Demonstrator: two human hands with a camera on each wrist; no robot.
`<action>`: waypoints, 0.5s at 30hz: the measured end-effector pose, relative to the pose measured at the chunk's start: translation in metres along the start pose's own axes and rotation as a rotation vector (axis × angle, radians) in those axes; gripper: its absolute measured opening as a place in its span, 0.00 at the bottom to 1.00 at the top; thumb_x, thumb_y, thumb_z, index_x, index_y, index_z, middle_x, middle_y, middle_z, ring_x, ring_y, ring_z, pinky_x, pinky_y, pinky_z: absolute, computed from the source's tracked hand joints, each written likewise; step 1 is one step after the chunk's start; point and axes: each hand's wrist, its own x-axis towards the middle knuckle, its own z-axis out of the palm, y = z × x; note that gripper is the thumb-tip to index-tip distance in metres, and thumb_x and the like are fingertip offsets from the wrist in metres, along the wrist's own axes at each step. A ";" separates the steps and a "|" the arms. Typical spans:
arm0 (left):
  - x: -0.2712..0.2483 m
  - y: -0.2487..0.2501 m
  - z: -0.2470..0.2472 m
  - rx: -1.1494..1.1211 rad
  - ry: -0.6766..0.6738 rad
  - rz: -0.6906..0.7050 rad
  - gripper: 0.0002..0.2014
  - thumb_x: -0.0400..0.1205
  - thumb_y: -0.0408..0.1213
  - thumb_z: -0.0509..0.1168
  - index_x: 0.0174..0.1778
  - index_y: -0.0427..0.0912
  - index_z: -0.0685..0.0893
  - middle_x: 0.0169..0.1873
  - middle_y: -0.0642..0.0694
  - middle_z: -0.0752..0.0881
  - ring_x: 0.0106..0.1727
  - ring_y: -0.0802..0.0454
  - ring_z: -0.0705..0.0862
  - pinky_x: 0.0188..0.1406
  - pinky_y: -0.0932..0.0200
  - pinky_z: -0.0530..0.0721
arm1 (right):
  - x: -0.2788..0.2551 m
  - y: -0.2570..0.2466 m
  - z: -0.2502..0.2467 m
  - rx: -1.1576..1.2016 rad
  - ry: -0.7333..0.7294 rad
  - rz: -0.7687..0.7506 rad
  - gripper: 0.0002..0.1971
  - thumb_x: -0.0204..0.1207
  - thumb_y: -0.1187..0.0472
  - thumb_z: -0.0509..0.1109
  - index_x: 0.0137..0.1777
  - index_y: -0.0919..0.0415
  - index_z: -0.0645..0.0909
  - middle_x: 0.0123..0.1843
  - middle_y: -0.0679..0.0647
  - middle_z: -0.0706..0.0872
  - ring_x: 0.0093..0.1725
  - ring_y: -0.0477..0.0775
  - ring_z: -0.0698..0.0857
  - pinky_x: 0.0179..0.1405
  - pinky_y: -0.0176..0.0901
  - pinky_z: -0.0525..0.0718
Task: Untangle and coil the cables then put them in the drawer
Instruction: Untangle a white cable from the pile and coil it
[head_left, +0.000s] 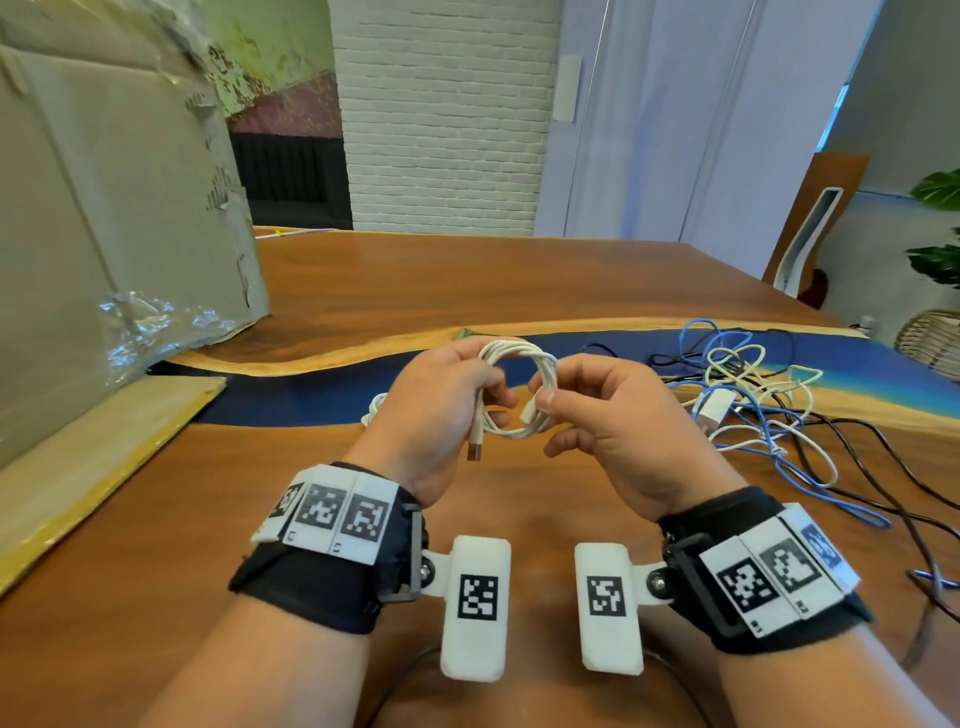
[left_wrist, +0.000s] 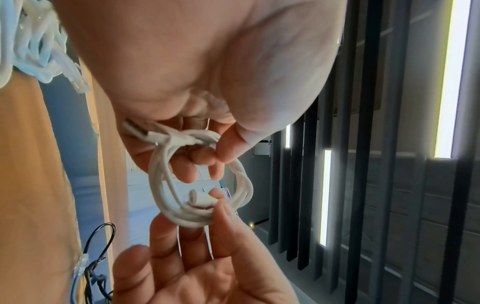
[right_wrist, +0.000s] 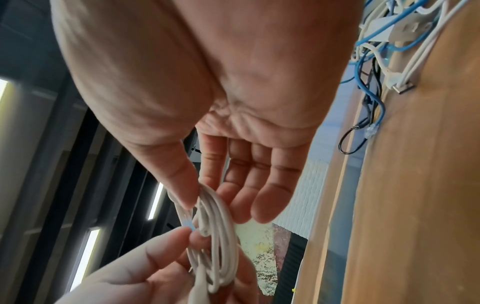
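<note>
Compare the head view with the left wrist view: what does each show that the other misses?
Only the head view shows the cardboard box, the white adapter and the full spread of the tangled pile on the table. Only the left wrist view shows the small white plug tucked inside the loop, and dark slats behind. Both show the white coiled cable, which the left hand grips and the right hand pinches, and its USB plug.
</note>
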 end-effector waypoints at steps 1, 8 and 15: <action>0.000 0.000 0.000 0.023 0.006 0.004 0.16 0.85 0.25 0.59 0.51 0.40 0.92 0.33 0.44 0.82 0.42 0.46 0.81 0.43 0.48 0.80 | 0.000 0.000 -0.001 0.008 0.003 0.008 0.05 0.82 0.71 0.72 0.51 0.64 0.89 0.43 0.60 0.91 0.43 0.57 0.89 0.38 0.51 0.86; 0.000 0.000 -0.004 0.165 0.033 0.045 0.11 0.85 0.31 0.68 0.59 0.48 0.91 0.46 0.45 0.94 0.50 0.56 0.88 0.40 0.68 0.81 | 0.004 0.004 -0.006 -0.014 0.057 0.028 0.06 0.82 0.68 0.73 0.54 0.62 0.91 0.45 0.61 0.94 0.42 0.55 0.90 0.38 0.47 0.88; 0.007 -0.006 -0.008 0.319 0.073 0.051 0.09 0.84 0.33 0.71 0.53 0.53 0.93 0.44 0.52 0.93 0.39 0.66 0.86 0.32 0.72 0.81 | 0.007 0.010 -0.006 -0.014 0.109 0.067 0.11 0.83 0.67 0.73 0.62 0.56 0.88 0.45 0.57 0.95 0.41 0.54 0.91 0.40 0.50 0.86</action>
